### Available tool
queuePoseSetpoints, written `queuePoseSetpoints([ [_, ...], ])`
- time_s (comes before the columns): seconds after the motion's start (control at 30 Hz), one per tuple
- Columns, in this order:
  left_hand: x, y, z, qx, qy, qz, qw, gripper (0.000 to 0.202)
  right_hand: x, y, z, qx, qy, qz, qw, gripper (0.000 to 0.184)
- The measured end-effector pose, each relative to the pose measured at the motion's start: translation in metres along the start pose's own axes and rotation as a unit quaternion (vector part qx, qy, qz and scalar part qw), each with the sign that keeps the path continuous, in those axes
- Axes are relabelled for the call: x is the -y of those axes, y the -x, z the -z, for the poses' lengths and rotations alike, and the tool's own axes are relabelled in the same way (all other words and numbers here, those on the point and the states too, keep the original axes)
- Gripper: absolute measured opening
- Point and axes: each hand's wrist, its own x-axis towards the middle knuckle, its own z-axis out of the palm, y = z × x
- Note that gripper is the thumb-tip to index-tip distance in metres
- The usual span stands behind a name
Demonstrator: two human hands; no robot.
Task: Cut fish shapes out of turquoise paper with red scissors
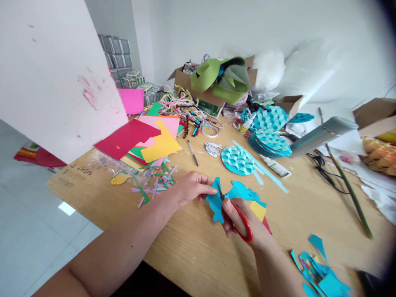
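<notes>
My left hand [198, 187] pinches the edge of a piece of blue paper [213, 202] with a curved outline. My right hand [238, 218] is closed round a pair of red-handled scissors [247, 231]. Their blades lie against the upper part of the blue paper. Just beyond the scissors, a blue paper cutout [243, 190] rests on the table. A yellow paper piece [258, 210] shows partly beside my right wrist. A round blue disc with a scale pattern [237, 161] lies a little farther off, near a small white fish drawing [212, 149].
Coloured paper sheets [126, 138] and thin paper strips [154, 183] spread on the left. A pen [193, 153] lies mid-table. Stacked patterned discs [269, 142], a grey flask [323, 136] and a long green stick [349, 189] stand or lie right. Blue scraps [328, 278] are at lower right.
</notes>
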Motion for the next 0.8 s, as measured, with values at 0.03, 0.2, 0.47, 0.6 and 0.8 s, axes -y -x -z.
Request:
queuePoseSetpoints([
  [0.03, 0.0001, -0.0001, -0.0001, 0.001, 0.000, -0.001, 1.000, 0.025, 0.0002, 0.0003, 0.0000, 0.000, 0.001, -0.002, 1.000, 0.072],
  [0.2, 0.0011, -0.0007, -0.0002, 0.000, 0.000, -0.004, 1.000, 0.025, -0.0018, -0.0001, -0.0004, -0.003, 0.004, -0.011, 1.000, 0.071],
  [0.47, 0.0000, 0.0002, -0.0006, -0.001, -0.002, -0.001, 1.000, 0.026, -0.0023, -0.0002, -0.0003, -0.009, -0.016, -0.032, 0.999, 0.064],
  [0.6, 0.0011, 0.0000, 0.0000, -0.001, -0.002, -0.002, 1.000, 0.025, -0.0020, -0.0005, -0.0002, -0.013, -0.021, -0.041, 0.999, 0.066],
  [0.8, 0.0013, -0.0003, -0.0001, -0.001, -0.001, -0.005, 1.000, 0.026, 0.0008, 0.0012, -0.0018, -0.031, -0.027, -0.042, 0.998, 0.068],
])
